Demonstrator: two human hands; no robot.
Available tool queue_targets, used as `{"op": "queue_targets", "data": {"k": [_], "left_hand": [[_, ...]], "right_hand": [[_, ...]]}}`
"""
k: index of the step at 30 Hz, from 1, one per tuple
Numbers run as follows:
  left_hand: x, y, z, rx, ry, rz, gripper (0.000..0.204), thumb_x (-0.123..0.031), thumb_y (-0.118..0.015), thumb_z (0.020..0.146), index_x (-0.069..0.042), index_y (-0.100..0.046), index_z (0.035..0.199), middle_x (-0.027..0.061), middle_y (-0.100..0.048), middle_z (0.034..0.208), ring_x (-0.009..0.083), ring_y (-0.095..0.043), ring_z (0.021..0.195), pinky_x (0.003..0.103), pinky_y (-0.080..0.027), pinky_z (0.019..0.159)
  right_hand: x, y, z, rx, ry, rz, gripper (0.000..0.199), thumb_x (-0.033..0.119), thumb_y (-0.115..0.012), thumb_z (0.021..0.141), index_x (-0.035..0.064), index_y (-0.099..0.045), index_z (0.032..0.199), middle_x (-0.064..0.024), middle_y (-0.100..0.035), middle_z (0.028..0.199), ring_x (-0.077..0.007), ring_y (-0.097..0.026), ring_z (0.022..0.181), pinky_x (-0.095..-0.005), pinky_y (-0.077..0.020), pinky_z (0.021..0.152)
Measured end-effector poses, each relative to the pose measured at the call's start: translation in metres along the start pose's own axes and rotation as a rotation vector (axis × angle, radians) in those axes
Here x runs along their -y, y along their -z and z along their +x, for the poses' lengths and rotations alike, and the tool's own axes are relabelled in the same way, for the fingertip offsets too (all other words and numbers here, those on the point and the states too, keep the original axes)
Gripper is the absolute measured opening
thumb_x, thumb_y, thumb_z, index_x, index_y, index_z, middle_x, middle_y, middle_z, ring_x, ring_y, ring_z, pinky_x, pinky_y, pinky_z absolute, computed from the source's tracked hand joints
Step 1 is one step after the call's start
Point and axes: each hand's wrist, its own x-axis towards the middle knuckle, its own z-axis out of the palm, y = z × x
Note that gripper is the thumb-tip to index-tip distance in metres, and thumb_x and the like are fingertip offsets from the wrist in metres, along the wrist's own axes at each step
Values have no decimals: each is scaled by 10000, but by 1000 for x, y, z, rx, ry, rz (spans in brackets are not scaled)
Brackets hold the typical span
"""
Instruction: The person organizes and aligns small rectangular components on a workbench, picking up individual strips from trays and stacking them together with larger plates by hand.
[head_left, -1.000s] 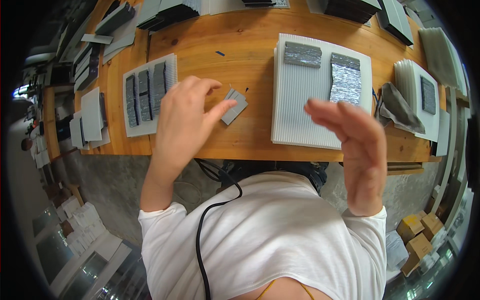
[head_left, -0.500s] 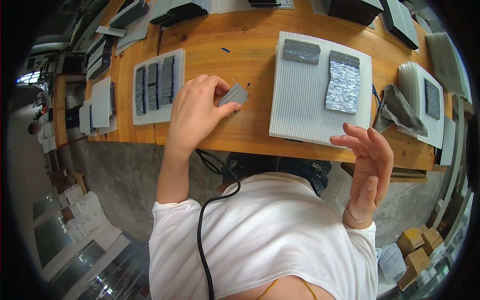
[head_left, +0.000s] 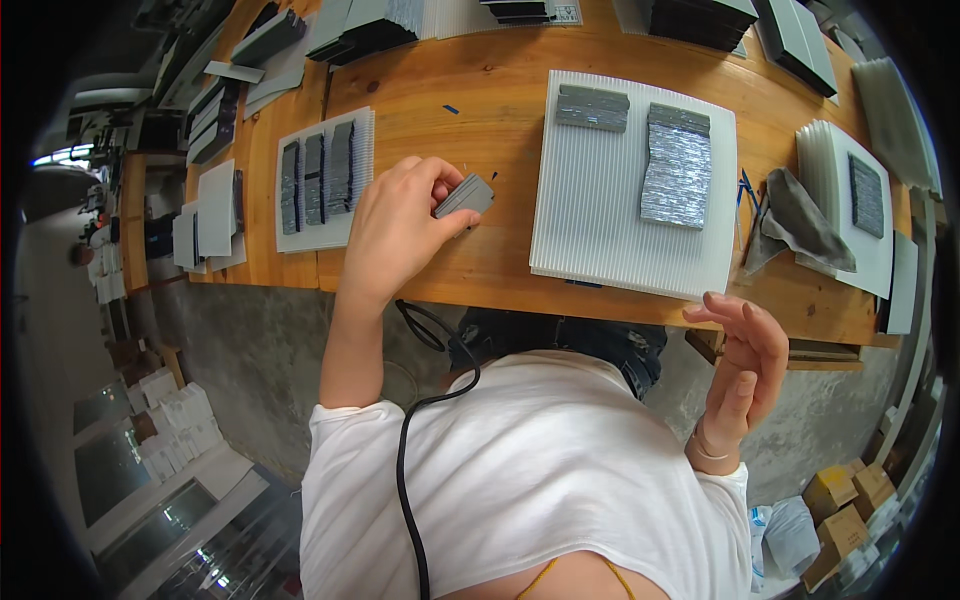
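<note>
A small stack of thin grey rectangular pieces [head_left: 467, 196] is pinched between the thumb and fingers of my left hand [head_left: 400, 230], just over the wooden table. My right hand [head_left: 745, 360] hangs empty by the table's front edge, fingers apart and slightly curled. Close to it lies a pile of white ribbed sheets [head_left: 585, 200]. On that pile rest a large block of shiny silvery-grey strips [head_left: 676, 165] and a smaller grey block [head_left: 593, 108]. Left of my left hand, a ribbed sheet [head_left: 300, 240] carries several rows of dark grey strips [head_left: 316, 178].
A crumpled grey cloth [head_left: 800, 225] lies right of the white pile, beside blue-handled tweezers or a similar tool [head_left: 747, 190]. Farther right, more ribbed sheets [head_left: 830, 150] bear a dark block [head_left: 866, 195]. Stacks of grey pieces [head_left: 365, 28] line the table's far side. A black cable [head_left: 402, 460] runs over my shirt.
My right hand has drawn back slightly from the white pile toward me. My left hand keeps its hold on the grey pieces, nearly still. The whole view has shifted a little.
</note>
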Motion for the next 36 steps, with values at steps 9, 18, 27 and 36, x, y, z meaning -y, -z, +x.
{"op": "queue_targets", "data": {"k": [9, 18, 27, 36], "left_hand": [[-7, -1, -2, 29, -7, -69, 276, -139, -761, 692, -8, -610, 881, 122, -664, 856, 258, -635, 751, 347, -500, 697], [-4, 6, -11, -28, 69, -41, 264, -116, -754, 715, -20, -610, 915, 89, -647, 751, 163, -599, 639, 284, -487, 620], [8, 6, -35, -53, 100, -45, 261, -101, -753, 724, -6, -601, 914, 68, -621, 735, 131, -552, 624, 267, -471, 604], [14, 0, -50, -143, 84, -41, 205, -98, -721, 746, -20, -622, 908, 99, -644, 774, 198, -618, 657, 318, -495, 629]], "right_hand": [[-6, 8, -8, 39, 109, 52, 416, 376, -471, 972, -1, -461, 1147, -210, -593, 1054, -327, -619, 951, -436, -516, 824], [62, -53, 58, 661, -20, 1603, 234, 283, -535, 955, 74, -491, 1050, -187, -593, 1023, -328, -622, 1030, -391, -490, 827], [58, -66, 65, 910, 11, 1621, 273, 320, -520, 968, 80, -475, 1089, -205, -596, 1030, -373, -654, 956, -387, -511, 714], [55, -81, 60, 993, -47, 1600, 252, 320, -515, 970, 104, -489, 1095, -197, -594, 1045, -375, -652, 965, -468, -467, 894]]}}
